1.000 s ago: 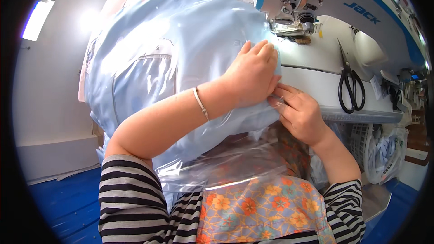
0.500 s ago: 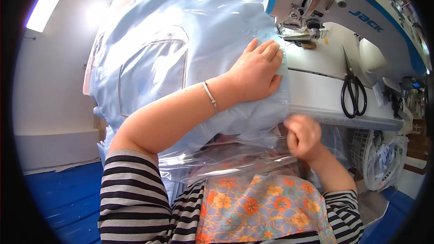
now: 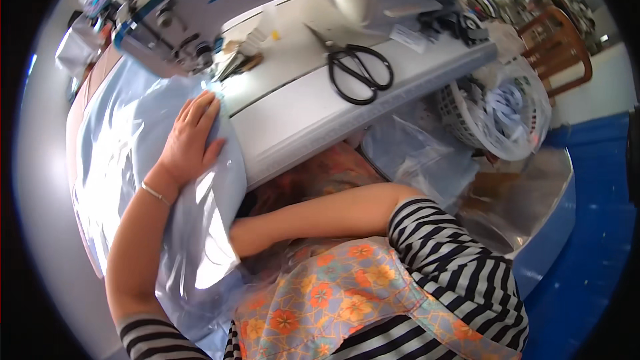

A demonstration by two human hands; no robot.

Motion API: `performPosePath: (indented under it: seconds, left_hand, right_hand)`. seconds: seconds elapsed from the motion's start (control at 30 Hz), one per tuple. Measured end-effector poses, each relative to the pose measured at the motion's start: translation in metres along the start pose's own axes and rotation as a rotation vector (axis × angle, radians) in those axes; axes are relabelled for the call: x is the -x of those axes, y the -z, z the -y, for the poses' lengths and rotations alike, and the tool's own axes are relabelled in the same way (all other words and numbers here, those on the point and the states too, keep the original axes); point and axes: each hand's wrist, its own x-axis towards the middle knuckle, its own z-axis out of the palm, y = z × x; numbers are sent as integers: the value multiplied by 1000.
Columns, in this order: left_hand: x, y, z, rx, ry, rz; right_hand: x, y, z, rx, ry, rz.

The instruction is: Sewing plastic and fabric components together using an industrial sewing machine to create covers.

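Note:
A glossy pale blue plastic sheet [image 3: 127, 120] lies over the left of the sewing table and hangs off its front edge. My left hand [image 3: 190, 137] rests flat on it, palm down, fingers stretched toward the presser foot of the white and blue sewing machine [image 3: 293, 10]. The sheet's edge runs up under the machine's needle area. My right forearm crosses in front of my body, and my right hand [image 3: 245, 237] reaches in behind the hanging part of the sheet. Its fingers are hidden there.
Black-handled scissors [image 3: 360, 73] lie on the white table [image 3: 287, 103], right of the needle. Beyond the table's right end stands a white basket [image 3: 460, 117] lined with clear plastic, holding cloth scraps. A wooden chair [image 3: 560, 43] is farther back. Blue covering [image 3: 587, 193] lies at right.
The view has swung to the right. My right hand, loosely curled by the table edge before, has moved left behind the hanging sheet. My left hand still lies on the sheet near the needle.

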Motion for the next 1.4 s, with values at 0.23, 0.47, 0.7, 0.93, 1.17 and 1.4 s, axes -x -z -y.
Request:
performPosePath:
  seconds: [0.23,0.47,0.7,0.93,1.17,1.4]
  left_hand:
    - [14,-11,-42,-59,256,37]
    - [12,-13,-62,-62,333,43]
    - [17,-17,-58,-32,352,-37]
    - [18,-21,-58,-31,343,-68]
    - [17,-19,-56,-40,255,-222]
    - [20,7,-25,639,674,-426]
  right_hand:
    - [269,128,133,94,-594,-898]
    - [528,216,202,699,-811,-2013]
    - [550,231,118,1001,-1416,-1419]
    - [549,232,83,1143,-1637,-1427]
    - [483,194,175,729,-550,-2117]
    - [255,190,209,1281,-46,-1455]
